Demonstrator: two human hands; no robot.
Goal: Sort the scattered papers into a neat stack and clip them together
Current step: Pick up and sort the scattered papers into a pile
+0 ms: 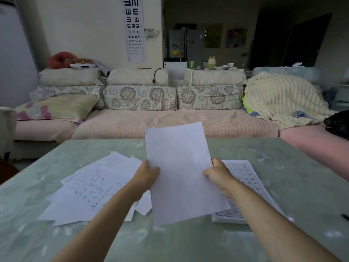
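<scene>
Held sheet and its two possible landing places. The sheet (181,171) is a blank white page held off the table (283,167) in front of the person, at the middle of the view. Its long axis runs from near to far, with the far end leaning a little to the left. The left hand (146,173) pinches the left long edge about halfway along, thumb on the upper face and fingers hidden behind. The right hand (219,173) pinches the right long edge at about the same height. Neither hand is spread flat, and each grips only this sheet.

To the right, touching or passing under the sheet's near right corner, lies a printed pile (245,186) with squared edges. Its long axis runs roughly parallel to that of the sheet. To the left, the loose papers (90,188) lie fanned and overlapping at several angles, partly hidden by the left forearm.

The printed pile appears to be the stack under construction. If so, the sheet needs a short shift to the right and a lowering, with little turning. The right hand is the nearer one to that pile; the left hand is nearer the loose papers.

A small dark object (345,217) lies at the table's right edge; whether it is the clip cannot be told. A sofa (170,125) stands beyond the table.
</scene>
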